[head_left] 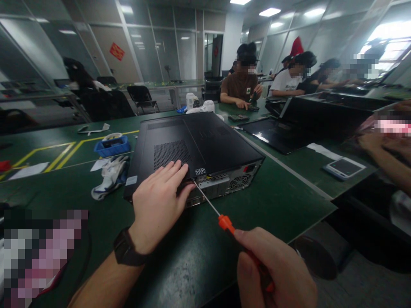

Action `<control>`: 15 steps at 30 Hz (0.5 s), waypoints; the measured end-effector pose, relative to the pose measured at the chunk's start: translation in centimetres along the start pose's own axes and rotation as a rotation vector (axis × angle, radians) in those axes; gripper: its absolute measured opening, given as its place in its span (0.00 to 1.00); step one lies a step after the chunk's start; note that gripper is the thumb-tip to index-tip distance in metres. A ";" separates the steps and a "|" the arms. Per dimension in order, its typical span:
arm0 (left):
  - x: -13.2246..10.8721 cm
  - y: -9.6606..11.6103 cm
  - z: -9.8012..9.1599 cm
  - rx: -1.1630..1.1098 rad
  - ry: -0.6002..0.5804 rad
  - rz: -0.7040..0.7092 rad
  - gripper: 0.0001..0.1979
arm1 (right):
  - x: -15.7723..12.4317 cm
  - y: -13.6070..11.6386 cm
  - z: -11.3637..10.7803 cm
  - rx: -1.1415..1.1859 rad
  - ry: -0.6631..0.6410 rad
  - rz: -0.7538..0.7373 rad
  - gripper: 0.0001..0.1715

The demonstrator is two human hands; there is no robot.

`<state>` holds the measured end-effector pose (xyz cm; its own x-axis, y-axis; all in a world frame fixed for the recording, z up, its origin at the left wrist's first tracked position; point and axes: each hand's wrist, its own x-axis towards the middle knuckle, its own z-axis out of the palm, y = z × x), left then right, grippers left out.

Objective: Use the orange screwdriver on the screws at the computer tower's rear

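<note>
A black desktop computer case [212, 145] lies flat on the green table, its rear panel with a fan grille turned towards me. My left hand [162, 192] rests on the case's near edge, fingers stretched flat over the top cover beside a perforated vent, thumb against the rear edge. In my right hand [276, 265] is a screwdriver [224, 222] with an orange and black handle, the fingers wrapped round it. Its thin shaft points up and left, and the tip meets the rear edge of the case next to my left thumb. The exact contact of the tip is too small to make out.
Left of the case are work gloves [111, 177] and a blue basket [112, 146]. White devices [201, 106] stand behind it. To the right lie a black panel [272, 134], a pocket-sized white-faced device [344, 167] and another open case [327, 113]. Several people sit around the tables.
</note>
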<state>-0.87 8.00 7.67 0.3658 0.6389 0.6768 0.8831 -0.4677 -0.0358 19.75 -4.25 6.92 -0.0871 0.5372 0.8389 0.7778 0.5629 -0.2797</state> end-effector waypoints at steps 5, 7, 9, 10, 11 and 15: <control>0.0 0.0 0.0 -0.004 0.001 0.006 0.20 | 0.2 -0.1 0.1 0.086 -0.014 -0.008 0.14; 0.0 0.0 0.0 -0.007 0.007 0.009 0.19 | 0.3 0.0 0.1 0.101 -0.003 -0.022 0.14; 0.0 0.1 -0.1 -0.009 0.010 0.011 0.19 | 0.3 0.0 0.0 0.056 0.003 -0.026 0.12; 0.0 0.1 -0.1 -0.010 0.010 0.012 0.20 | 0.4 0.1 0.0 0.024 -0.001 -0.029 0.11; 0.0 0.1 -0.1 -0.011 0.008 0.011 0.20 | 0.4 0.1 -0.1 -0.011 -0.005 -0.035 0.09; 0.0 0.1 0.0 -0.010 -0.002 0.000 0.20 | 0.7 0.2 -0.3 -0.078 0.010 -0.028 0.08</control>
<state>-0.83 7.96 7.69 0.3667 0.6401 0.6751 0.8801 -0.4738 -0.0289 20.02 -3.95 7.55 -0.1034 0.5156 0.8506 0.8216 0.5263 -0.2192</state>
